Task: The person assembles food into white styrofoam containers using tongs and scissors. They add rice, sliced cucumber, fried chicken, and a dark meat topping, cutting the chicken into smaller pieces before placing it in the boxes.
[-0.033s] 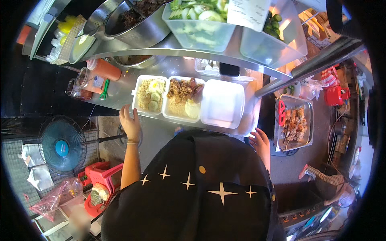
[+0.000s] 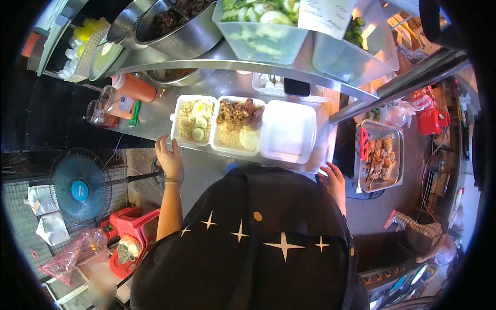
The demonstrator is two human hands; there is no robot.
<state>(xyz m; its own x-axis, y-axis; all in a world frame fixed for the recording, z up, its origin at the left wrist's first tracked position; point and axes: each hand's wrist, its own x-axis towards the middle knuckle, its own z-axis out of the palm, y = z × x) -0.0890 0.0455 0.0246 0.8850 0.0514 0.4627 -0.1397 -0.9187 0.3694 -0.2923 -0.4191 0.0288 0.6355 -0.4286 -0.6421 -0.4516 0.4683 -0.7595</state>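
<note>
The open white foam box (image 2: 243, 129) lies on the steel counter (image 2: 150, 116), just in front of the person. It has three parts side by side. The left part holds rice with a fried egg and cucumber slices, the middle part holds rice with brown minced meat and a few dark sausage pieces, and the right part is the empty lid.

The left hand (image 2: 168, 157) rests with loose, open fingers on the counter edge, just below the left corner of the box, and grasps nothing. The right hand (image 2: 333, 178) is also open and holds nothing; it is at the counter edge near the right corner of the lid.

Left of the box stand one orange sauce bottle (image 2: 135, 88) lying on its side, two glass jars (image 2: 106, 106) and one green utensil (image 2: 135, 113). On the shelf above there are two clear plastic tubs (image 2: 263, 36) with green vegetables and two metal bowls (image 2: 170, 26). At the right, one metal tray (image 2: 381, 155) holds grilled meat pieces and red scissors. One blue fan (image 2: 80, 188) stands low at the left.
</note>
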